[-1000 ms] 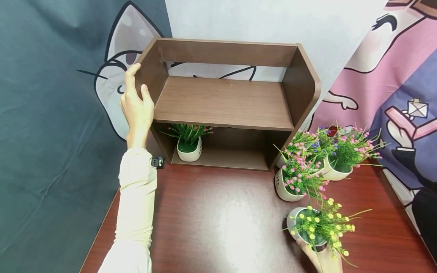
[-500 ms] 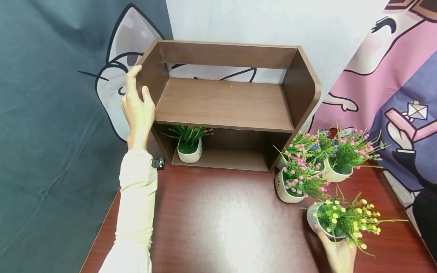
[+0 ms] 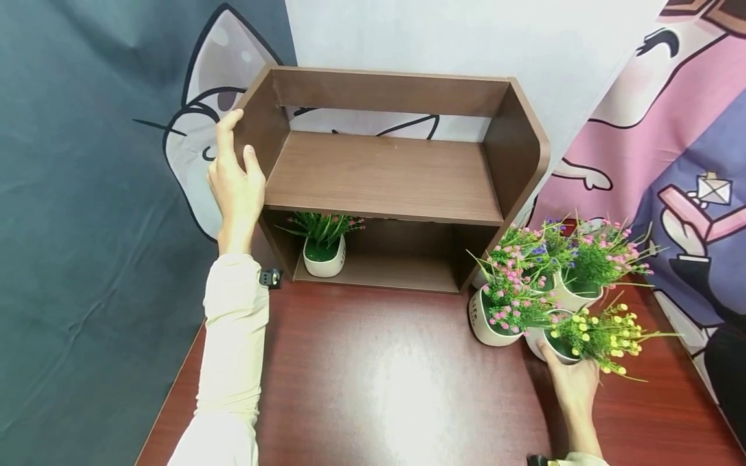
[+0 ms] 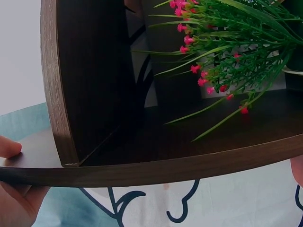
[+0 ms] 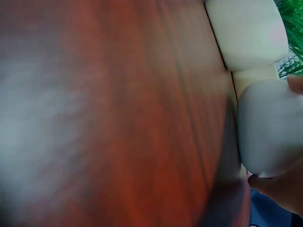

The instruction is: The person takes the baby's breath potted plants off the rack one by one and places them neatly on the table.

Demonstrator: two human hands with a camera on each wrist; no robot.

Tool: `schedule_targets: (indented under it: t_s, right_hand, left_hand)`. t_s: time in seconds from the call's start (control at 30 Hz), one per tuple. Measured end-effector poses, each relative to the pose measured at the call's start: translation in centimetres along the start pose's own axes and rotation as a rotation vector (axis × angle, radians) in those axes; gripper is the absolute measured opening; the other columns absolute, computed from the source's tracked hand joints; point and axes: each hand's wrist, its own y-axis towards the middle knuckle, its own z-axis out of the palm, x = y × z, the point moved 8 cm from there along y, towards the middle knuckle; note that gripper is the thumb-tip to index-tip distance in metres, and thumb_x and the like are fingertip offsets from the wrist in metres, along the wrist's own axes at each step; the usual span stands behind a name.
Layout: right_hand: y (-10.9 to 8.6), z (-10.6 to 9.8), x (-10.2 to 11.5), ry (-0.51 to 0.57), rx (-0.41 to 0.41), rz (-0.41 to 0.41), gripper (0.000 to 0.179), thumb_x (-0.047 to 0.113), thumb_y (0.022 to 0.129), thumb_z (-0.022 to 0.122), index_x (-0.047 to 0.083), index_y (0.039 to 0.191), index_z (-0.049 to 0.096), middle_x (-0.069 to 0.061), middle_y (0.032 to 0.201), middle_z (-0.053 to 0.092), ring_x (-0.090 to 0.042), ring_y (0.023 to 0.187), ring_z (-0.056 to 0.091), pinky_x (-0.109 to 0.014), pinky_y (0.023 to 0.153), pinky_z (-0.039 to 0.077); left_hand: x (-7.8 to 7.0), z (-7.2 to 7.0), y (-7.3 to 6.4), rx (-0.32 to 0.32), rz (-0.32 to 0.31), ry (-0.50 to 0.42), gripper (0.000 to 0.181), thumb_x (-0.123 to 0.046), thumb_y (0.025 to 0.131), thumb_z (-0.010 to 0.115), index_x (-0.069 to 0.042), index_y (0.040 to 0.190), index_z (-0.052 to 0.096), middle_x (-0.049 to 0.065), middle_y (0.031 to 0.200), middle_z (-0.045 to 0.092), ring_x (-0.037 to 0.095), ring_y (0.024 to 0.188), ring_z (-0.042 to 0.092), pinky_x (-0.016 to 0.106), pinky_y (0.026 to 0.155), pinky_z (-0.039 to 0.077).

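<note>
My left hand [image 3: 236, 188] grips the left side panel of a brown wooden shelf [image 3: 384, 175]. In the left wrist view its fingers [image 4: 9, 147] lie on either side of the panel edge. A white pot with small red flowers [image 3: 324, 259] stands in the lower left of the shelf. At the lower right, my right hand [image 3: 574, 388] holds a pale pot of yellow flowers [image 3: 542, 343] by its side. This pot is close against the other flowerpots. The right wrist view shows its smooth pale wall [image 5: 270, 127] between thumb and fingers.
Several white pots stand right of the shelf, among them a pink-flowered pot [image 3: 484, 323] with lettering and another pink-flowered pot [image 3: 577, 294] behind. The reddish-brown table [image 3: 361, 369] spreads in front. Printed cloths [image 3: 87, 194] hang on both sides.
My right hand has carried the pot of yellow flowers right, then away from me, up to the group of pots. My left hand has stayed on the shelf's side panel.
</note>
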Motion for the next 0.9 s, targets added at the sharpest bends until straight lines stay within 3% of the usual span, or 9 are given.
schedule_targets:
  t_s: [0.1, 0.2, 0.43, 0.67, 0.9]
  right_hand:
    - [0.5, 0.5, 0.2, 0.026, 0.031, 0.011, 0.080, 0.033, 0.075, 0.075, 0.008, 0.140, 0.036, -0.019, 0.132, 0.045, -0.033, 0.123, 0.039, -0.035, 0.104, 0.023]
    - [0.8, 0.8, 0.6, 0.016, 0.053, -0.003, 0.081, 0.034, 0.074, 0.076, 0.010, 0.141, 0.036, -0.018, 0.134, 0.045, -0.034, 0.122, 0.039, -0.038, 0.102, 0.025]
    - [1.4, 1.0, 1.4, -0.063, 0.083, -0.068, 0.081, 0.036, 0.074, 0.075, 0.004, 0.139, 0.038, -0.027, 0.130, 0.044, -0.042, 0.117, 0.041, -0.048, 0.098, 0.027]
    - [2.4, 1.6, 2.8, -0.088, 0.081, -0.266, 0.046, 0.023, 0.075, 0.074, -0.003, 0.110, 0.058, -0.026, 0.094, 0.061, -0.036, 0.086, 0.054, -0.044, 0.077, 0.033]
    - [2.4, 1.6, 2.8, -0.093, 0.127, -0.306, 0.056, 0.020, 0.074, 0.074, -0.004, 0.120, 0.052, -0.030, 0.106, 0.056, -0.045, 0.096, 0.050, -0.051, 0.082, 0.033]
  left_hand:
    - [0.0, 0.1, 0.0, 0.003, -0.006, 0.002, 0.043, -0.011, 0.094, 0.044, -0.028, 0.133, 0.045, -0.006, 0.127, 0.057, 0.028, 0.058, 0.037, 0.029, 0.060, 0.024]
    - [-0.1, 0.1, 0.0, 0.003, -0.005, -0.001, 0.043, -0.011, 0.094, 0.044, -0.028, 0.133, 0.045, -0.003, 0.125, 0.058, 0.029, 0.058, 0.037, 0.029, 0.061, 0.024]
    - [0.0, 0.1, -0.2, 0.009, -0.015, -0.005, 0.043, -0.012, 0.095, 0.044, -0.029, 0.133, 0.045, 0.000, 0.123, 0.060, 0.029, 0.059, 0.038, 0.030, 0.061, 0.025]
    - [0.2, -0.2, -0.1, 0.001, -0.013, 0.004, 0.043, -0.012, 0.095, 0.044, -0.029, 0.134, 0.045, -0.004, 0.127, 0.057, 0.028, 0.060, 0.038, 0.030, 0.062, 0.026]
    - [0.2, 0.2, 0.0, 0.008, -0.008, 0.002, 0.042, -0.013, 0.095, 0.043, -0.029, 0.134, 0.044, 0.004, 0.117, 0.063, 0.026, 0.059, 0.037, 0.029, 0.061, 0.025]
